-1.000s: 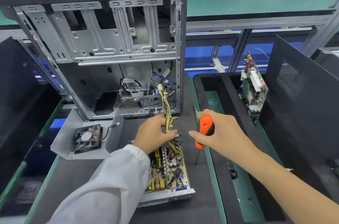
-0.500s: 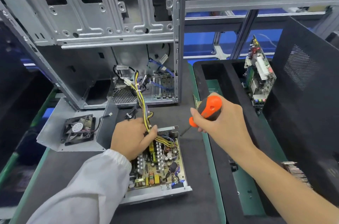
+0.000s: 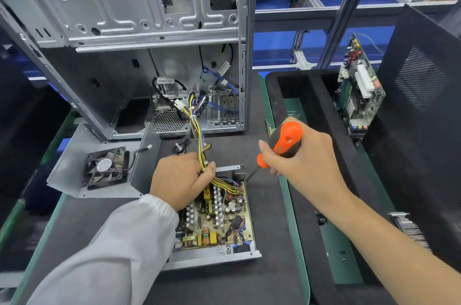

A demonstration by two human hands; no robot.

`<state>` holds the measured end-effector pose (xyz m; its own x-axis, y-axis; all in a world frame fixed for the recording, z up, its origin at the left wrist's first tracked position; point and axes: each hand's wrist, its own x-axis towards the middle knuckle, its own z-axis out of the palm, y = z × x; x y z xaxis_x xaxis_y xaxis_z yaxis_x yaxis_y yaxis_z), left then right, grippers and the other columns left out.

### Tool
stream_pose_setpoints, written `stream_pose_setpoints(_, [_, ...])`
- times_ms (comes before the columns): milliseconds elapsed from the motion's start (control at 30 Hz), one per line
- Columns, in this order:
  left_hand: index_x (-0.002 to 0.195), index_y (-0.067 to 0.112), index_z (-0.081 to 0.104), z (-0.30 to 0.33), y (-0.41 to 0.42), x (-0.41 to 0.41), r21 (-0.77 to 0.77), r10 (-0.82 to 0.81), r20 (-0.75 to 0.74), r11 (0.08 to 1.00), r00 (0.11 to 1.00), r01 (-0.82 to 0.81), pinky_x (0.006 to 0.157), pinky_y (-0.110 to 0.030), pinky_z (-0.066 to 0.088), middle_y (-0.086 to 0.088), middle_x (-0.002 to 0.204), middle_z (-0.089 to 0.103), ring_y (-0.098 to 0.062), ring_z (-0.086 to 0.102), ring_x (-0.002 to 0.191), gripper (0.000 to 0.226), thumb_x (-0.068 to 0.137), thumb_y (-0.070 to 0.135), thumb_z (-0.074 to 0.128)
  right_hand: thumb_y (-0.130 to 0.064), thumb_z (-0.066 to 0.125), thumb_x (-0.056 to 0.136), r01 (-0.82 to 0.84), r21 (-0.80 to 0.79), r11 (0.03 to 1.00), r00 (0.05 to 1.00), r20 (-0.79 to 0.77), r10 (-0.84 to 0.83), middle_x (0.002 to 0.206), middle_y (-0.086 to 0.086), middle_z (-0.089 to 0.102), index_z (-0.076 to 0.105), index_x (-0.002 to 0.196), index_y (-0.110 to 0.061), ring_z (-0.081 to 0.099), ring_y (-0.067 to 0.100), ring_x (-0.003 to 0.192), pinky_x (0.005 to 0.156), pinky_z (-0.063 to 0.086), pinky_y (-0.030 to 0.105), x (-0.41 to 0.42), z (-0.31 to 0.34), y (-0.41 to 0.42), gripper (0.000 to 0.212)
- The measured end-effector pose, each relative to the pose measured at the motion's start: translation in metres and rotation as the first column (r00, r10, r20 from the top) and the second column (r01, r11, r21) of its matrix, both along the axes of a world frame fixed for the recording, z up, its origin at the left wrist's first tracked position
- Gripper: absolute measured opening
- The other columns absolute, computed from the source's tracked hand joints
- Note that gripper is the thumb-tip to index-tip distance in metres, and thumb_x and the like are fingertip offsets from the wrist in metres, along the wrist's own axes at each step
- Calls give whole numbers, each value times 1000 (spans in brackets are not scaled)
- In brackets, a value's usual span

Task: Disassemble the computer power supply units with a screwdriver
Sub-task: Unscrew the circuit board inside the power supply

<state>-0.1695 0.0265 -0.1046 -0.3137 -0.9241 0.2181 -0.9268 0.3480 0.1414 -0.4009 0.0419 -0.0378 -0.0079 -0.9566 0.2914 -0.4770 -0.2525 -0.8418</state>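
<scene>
- Left hand (image 3: 180,180), white sleeve, sits mid-frame with its fingers wrapped round the yellow-and-black wire bundle (image 3: 199,147) coming off the opened power supply's green circuit board in its grey metal tray (image 3: 217,220).
- Right hand (image 3: 303,162) grips an orange-and-black handled screwdriver (image 3: 282,146), tip down by the tray's upper right corner.
- Bare grey metal computer case (image 3: 139,30) stands behind, upper left.
- Black cooling fan on a grey panel (image 3: 106,167) lies at left.

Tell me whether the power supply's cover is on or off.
Off. The power supply lies open-topped, its circuit board and heatsinks exposed; the fan cover sits apart on its left.
</scene>
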Motion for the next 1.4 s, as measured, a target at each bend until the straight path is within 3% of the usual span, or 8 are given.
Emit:
stream_pose_setpoints(133, [47, 19, 33, 2, 1, -1, 9, -4, -4, 1000, 1000, 4, 47, -30, 29, 3, 55, 39, -17, 47, 49, 60, 90, 54, 11, -22, 74, 79, -9, -16, 1000, 1000, -22, 9, 55, 5, 59, 50, 68, -12, 60, 28, 55, 61, 53, 44, 3, -2, 1, 29])
stream_pose_setpoints(467, [47, 23, 25, 2, 1, -1, 16, 0, 8, 1000, 1000, 0, 44, -26, 22, 4, 51, 31, -12, 37, 45, 55, 90, 54, 12, -23, 74, 80, -24, -46, 999, 999, -24, 23, 53, 5, 56, 42, 64, -19, 59, 30, 53, 59, 52, 46, 10, 3, 3, 36])
stream_pose_setpoints(800, [46, 20, 30, 1, 0, -1, 19, -13, 14, 1000, 1000, 12, 45, -27, 23, 3, 54, 35, -14, 42, 47, 60, 88, 56, 7, -34, 69, 79, -56, -43, 997, 995, -85, 53, 56, 8, 59, 43, 66, -18, 60, 28, 54, 59, 52, 42, 15, 2, 1, 33])
stream_pose_setpoints(1033, [50, 15, 39, -1, -1, 0, 44, 1, 4, 999, 1000, -1, 50, -32, 33, 0, 59, 46, -16, 48, 52, 67, 86, 59, 3, -29, 73, 82, -105, -61, 993, 977, -192, 92, 58, -1, 57, 38, 68, -31, 62, 19, 59, 67, 51, 35, 23, 7, 1, 37])
stream_pose_setpoints(1167, [47, 17, 32, 0, -1, 0, 50, -12, -6, 999, 1000, 13, 45, -29, 23, 2, 55, 37, -16, 44, 48, 64, 87, 60, 5, -29, 72, 83, -170, 34, 985, 958, -230, 173, 60, 4, 60, 47, 73, -17, 64, 23, 62, 67, 51, 38, 26, 13, -3, 30])
stream_pose_setpoints(1233, [47, 18, 30, 3, 0, 0, 72, -14, -5, 997, 1000, 14, 44, -27, 21, 3, 52, 35, -14, 41, 46, 65, 85, 64, 4, -29, 73, 82, -198, 105, 975, 947, -238, 218, 63, 6, 64, 44, 69, -23, 65, 23, 64, 68, 53, 38, 25, 19, -8, 32])
stream_pose_setpoints(1400, [49, 19, 46, 32, -1, 12, 34, 76, 270, 996, 960, -88, 43, -23, 30, 6, 45, 45, -12, 48, 44, 85, 77, 85, 1, -24, 75, 80, -310, 216, 926, 881, -302, 365, 58, -7, 58, 37, 61, -31, 58, 13, 61, 62, 47, 26, 24, 30, -16, 43])
